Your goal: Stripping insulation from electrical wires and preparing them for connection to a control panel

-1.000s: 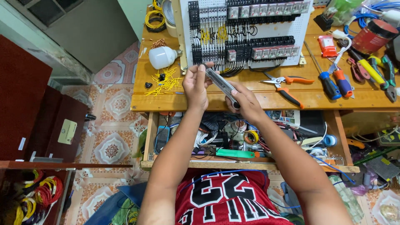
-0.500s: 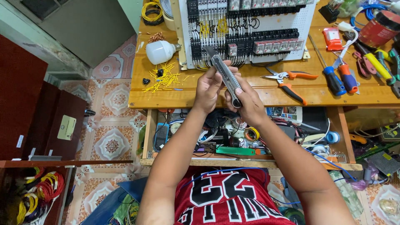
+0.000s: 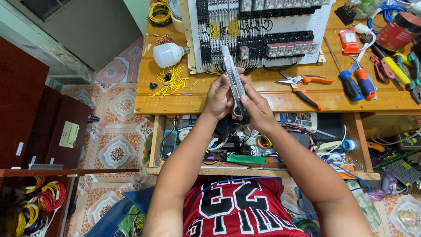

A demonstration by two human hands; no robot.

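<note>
At the upper right of your frame lay a small red packet (image 3: 350,41) with a pale label, flat on the wooden bench. Right of it, at the frame's edge, stood a red can (image 3: 400,30) with a dark band. At left, a pale green rectangular sticker (image 3: 69,134) sat on the dark red cabinet door (image 3: 52,145).

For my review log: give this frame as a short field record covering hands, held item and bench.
Left hand: left hand grips the long grey metal utility knife from its side
Right hand: right hand pinches the knife's lower end
Knife pose: raised above the wooden workbench, near-upright in view
Behind: white wiring panel with black terminal blocks
Bench left: white light bulb, yellow wire offcuts
Bench right: orange-handled pliers
</note>
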